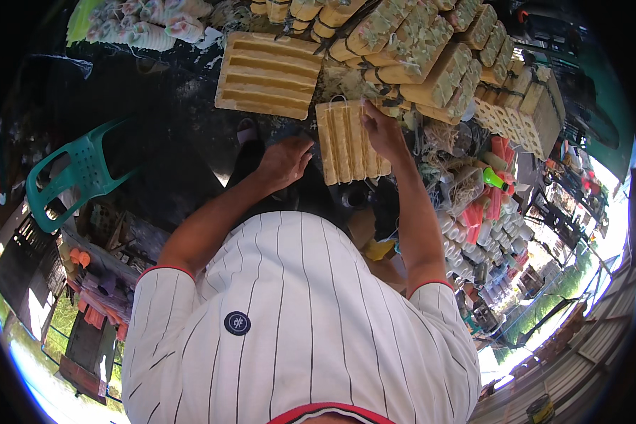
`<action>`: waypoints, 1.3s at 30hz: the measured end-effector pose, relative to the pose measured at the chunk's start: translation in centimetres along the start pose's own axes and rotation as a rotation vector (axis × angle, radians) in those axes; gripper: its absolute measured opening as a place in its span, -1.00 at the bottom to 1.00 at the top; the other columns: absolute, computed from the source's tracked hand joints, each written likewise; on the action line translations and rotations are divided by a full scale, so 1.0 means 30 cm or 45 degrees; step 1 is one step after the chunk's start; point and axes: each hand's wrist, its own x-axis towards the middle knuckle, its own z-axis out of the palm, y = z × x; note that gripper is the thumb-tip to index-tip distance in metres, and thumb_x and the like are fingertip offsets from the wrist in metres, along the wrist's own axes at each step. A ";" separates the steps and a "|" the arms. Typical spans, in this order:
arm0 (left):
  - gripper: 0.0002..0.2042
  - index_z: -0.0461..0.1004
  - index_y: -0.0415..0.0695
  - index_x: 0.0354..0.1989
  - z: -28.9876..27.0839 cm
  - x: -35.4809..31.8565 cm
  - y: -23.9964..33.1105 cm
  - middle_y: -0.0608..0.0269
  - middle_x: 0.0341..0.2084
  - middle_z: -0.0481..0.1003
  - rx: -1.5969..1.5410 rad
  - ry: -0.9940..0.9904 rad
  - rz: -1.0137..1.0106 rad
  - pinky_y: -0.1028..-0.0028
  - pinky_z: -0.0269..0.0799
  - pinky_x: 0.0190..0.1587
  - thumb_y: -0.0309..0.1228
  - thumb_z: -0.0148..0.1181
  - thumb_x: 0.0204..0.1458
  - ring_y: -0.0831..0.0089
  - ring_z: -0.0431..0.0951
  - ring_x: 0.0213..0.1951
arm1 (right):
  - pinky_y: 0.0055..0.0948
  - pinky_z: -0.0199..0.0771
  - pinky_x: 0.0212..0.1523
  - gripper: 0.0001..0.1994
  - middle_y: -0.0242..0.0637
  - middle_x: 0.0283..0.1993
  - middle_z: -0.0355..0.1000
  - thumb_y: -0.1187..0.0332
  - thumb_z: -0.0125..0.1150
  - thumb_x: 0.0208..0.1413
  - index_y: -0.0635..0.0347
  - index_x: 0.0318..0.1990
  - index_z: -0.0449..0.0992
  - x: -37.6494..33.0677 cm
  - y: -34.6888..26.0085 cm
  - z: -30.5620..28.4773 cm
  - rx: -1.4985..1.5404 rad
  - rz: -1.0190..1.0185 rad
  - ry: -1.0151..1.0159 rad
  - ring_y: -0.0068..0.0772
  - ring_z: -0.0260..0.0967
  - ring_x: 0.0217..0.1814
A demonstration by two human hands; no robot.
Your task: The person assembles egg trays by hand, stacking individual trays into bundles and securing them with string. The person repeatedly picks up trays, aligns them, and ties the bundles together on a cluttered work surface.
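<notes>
A tan ridged tray [337, 145], seemingly of moulded pulp, is in front of me with its ridges running away from me. My right hand [384, 134] grips its far right edge. A thin pale loop of string or wire [338, 97] shows at the tray's far edge. My left hand [285, 163] is to the left of the tray, apart from it, its fingers loosely curled with a gap between them and nothing visible inside. Just beyond lies a larger ridged tan tray [268, 75], its ridges running crosswise.
Tied stacks of tan trays [410, 49] fill the far right. Farther right stands a bundle of trays with holes [519, 106]. A green plastic chair [85, 169] is at the left. White-wrapped bundles [145, 25] lie far left. Red and white packed goods [480, 219] crowd the right side.
</notes>
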 end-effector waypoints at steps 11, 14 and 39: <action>-0.32 0.21 -0.13 0.53 0.078 0.389 0.159 0.17 -0.46 0.58 0.445 -0.579 -0.072 0.22 0.53 -0.45 -0.15 0.21 0.29 0.26 0.64 -0.46 | 0.09 0.56 -0.11 -0.51 0.11 -0.13 0.61 0.32 0.16 0.37 -0.30 0.43 0.42 0.016 0.060 0.005 -0.295 -0.313 0.160 0.26 0.58 -0.06; -0.21 0.10 -0.29 0.56 0.103 0.411 0.144 0.27 -0.52 0.59 0.490 -0.566 -0.076 0.28 0.44 -0.49 -0.29 0.24 0.17 0.32 0.63 -0.49 | 0.09 0.57 -0.11 -0.54 0.13 -0.12 0.61 0.31 0.16 0.37 -0.29 0.39 0.46 0.028 0.088 0.008 -0.236 -0.319 0.152 0.26 0.58 -0.06; -0.26 0.14 -0.24 0.55 0.116 0.407 0.153 0.12 -0.33 0.65 0.452 -0.551 -0.139 0.19 0.54 -0.35 -0.28 0.21 0.20 0.20 0.70 -0.31 | 0.05 0.59 -0.22 -0.46 -0.01 -0.27 0.61 0.44 0.17 0.22 -0.11 0.38 0.45 -0.024 0.137 -0.043 -0.538 -0.404 0.368 0.14 0.59 -0.23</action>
